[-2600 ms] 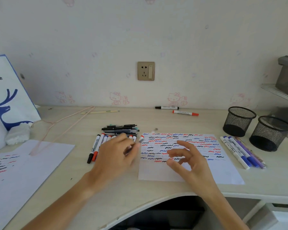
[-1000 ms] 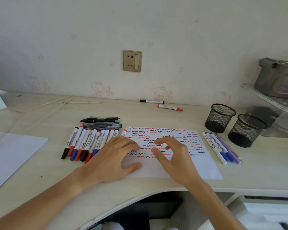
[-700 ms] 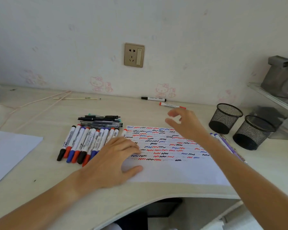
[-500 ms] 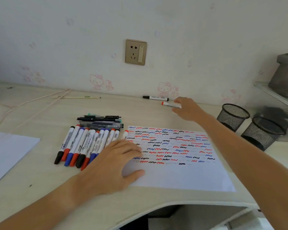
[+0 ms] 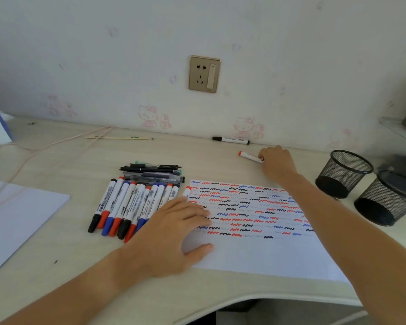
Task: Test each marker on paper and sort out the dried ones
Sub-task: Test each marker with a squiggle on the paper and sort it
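Observation:
A white test sheet [image 5: 256,252] covered with red, blue and black squiggles lies in front of me. My left hand [image 5: 174,233] rests flat on its left edge, fingers straight. Far across the desk, my right hand [image 5: 275,161] grips one end of a red-capped marker [image 5: 249,156]. A black-capped marker [image 5: 231,140] lies by the wall behind it. A row of several capped markers [image 5: 131,205] sits left of the sheet, with dark pens [image 5: 154,172] stacked behind them.
Two black mesh pen cups [image 5: 343,173] [image 5: 389,198] stand at the right. Another white sheet [image 5: 17,219] lies at the left. A thin stick [image 5: 118,137] and a pink cord [image 5: 56,146] lie near the wall. The curved desk edge [image 5: 256,299] is close to me.
My right hand left the sheet, reached to the far side of the desk and took hold of the red-capped marker. My left hand stayed on the sheet's edge.

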